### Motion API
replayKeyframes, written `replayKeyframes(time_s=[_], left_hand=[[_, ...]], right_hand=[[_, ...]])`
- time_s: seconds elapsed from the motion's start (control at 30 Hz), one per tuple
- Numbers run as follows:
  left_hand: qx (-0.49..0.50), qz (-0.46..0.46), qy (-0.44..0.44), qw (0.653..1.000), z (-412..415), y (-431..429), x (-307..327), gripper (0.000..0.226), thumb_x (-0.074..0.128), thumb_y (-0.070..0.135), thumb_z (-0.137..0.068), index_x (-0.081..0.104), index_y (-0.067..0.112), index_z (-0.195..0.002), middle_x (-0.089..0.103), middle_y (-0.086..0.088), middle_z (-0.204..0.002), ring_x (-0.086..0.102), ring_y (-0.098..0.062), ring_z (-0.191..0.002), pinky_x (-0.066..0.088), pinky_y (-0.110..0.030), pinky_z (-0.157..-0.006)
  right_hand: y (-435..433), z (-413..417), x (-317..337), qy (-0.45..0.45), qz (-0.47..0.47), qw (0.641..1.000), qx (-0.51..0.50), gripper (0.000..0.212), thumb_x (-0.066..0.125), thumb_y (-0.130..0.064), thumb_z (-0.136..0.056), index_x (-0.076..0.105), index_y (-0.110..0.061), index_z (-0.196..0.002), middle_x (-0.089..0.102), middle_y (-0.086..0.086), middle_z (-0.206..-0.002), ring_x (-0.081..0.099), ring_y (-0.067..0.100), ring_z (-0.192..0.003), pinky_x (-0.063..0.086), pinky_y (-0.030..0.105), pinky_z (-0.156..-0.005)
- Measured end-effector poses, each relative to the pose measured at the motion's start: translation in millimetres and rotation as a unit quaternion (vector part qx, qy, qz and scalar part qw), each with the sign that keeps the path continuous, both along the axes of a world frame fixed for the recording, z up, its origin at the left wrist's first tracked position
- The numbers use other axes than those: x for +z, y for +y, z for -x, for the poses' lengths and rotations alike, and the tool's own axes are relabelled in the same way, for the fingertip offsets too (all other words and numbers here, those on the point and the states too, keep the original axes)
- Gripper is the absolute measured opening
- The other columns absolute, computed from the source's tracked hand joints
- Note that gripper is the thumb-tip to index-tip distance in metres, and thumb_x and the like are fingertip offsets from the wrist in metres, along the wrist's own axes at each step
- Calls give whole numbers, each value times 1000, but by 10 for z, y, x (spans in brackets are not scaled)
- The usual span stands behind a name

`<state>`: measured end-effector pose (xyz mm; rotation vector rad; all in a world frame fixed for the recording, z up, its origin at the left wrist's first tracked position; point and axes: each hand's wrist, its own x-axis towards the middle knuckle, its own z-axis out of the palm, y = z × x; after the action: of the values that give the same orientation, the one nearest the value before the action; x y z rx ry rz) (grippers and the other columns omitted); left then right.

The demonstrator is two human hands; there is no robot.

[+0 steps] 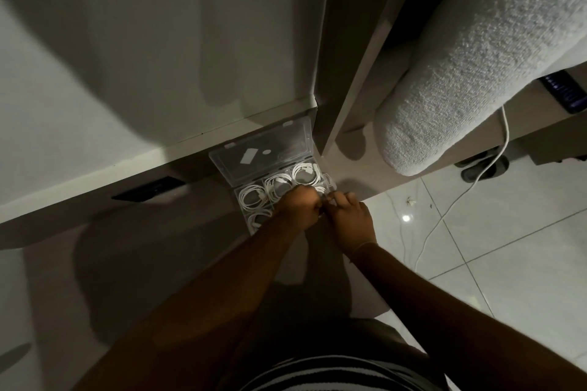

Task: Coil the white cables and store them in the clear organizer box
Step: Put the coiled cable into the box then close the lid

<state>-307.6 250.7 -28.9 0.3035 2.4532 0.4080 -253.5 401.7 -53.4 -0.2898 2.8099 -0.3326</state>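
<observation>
Head view: your left hand (297,209) and right hand (351,219) meet over box (254,152) near edge, fingers pinched narrow on what looks like cable end; exact hold, cannot tell. Coils (305,173) fill cells at 12 o'clock of hands. Keep loop tight, tuck plug inside ring, press flat into free cell. Loose cable (460,197) on floor at 3 o'clock.
</observation>
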Motion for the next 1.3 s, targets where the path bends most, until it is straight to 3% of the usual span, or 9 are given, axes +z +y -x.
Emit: replayKeyframes(time_s=[0.3,0.63,0.7,0.77,0.83,0.9,0.97,1.07,1.3], left_hand=[[13,39,-59,997,186,72,80,18,66,23,-94,78,9,-95,69,-9,-87,73,-30,-93,61,-38,-87],[-111,82,31,990,4,-22,-115,26,53,36,-101,68,30,-122,69,-1,-125,59,-26,-128,24,-55,-123],[-117,12,84,989,-53,-180,-51,31,50,36,-103,68,30,-127,70,0,-128,57,-24,-130,25,-53,-123],[-48,-103,228,967,-171,-400,60,34,54,27,-101,70,24,-130,70,-4,-131,59,-29,-129,31,-53,-119],[70,-72,405,909,-220,-642,217,43,56,26,-99,62,25,-141,59,-8,-148,52,-33,-139,29,-55,-122],[193,21,469,861,-170,-865,367,55,49,37,-101,43,30,-156,36,-7,-165,31,-29,-154,14,-53,-129],[255,74,454,850,-89,-1022,473,68,48,41,-100,25,28,-163,23,-5,-170,18,-25,-159,3,-50,-130],[234,121,384,885,-64,-1125,495,75,48,43,-102,16,19,-165,23,-6,-171,19,-26,-159,7,-57,-130],[185,125,389,894,-228,-1056,516,55,47,37,-99,46,23,-152,53,-6,-148,46,-26,-142,14,-56,-128]], right_hand=[[-4,54,44,-19,47,996,-75,28,73,-44,-92,79,-34,-117,77,-4,-114,65,23,-106,54,29,-78],[-35,-61,53,-77,-32,996,17,44,52,-41,-103,55,-25,-145,50,0,-148,53,31,-125,54,45,-94],[-49,-38,63,-49,-8,999,6,38,55,-36,-105,60,-22,-140,55,2,-145,57,32,-120,57,45,-91],[-46,-47,73,-16,55,998,-17,31,64,-26,-102,68,-15,-131,64,8,-136,64,34,-113,60,46,-88],[-12,-44,66,6,126,991,-52,24,71,-18,-97,74,-10,-120,72,12,-124,68,35,-107,60,43,-88],[26,-34,62,26,154,986,-53,16,76,-15,-92,79,-10,-107,74,11,-116,70,34,-104,60,37,-87],[49,-39,47,41,152,987,-35,14,79,-16,-90,82,-10,-103,74,11,-114,70,34,-104,58,34,-87],[26,-66,58,6,188,980,-70,19,79,-20,-92,77,-11,-108,73,10,-113,67,31,-106,57,36,-91],[-23,-62,50,-103,260,935,-220,17,70,-31,-98,57,-20,-95,64,0,-89,61,26,-83,51,39,-76]])
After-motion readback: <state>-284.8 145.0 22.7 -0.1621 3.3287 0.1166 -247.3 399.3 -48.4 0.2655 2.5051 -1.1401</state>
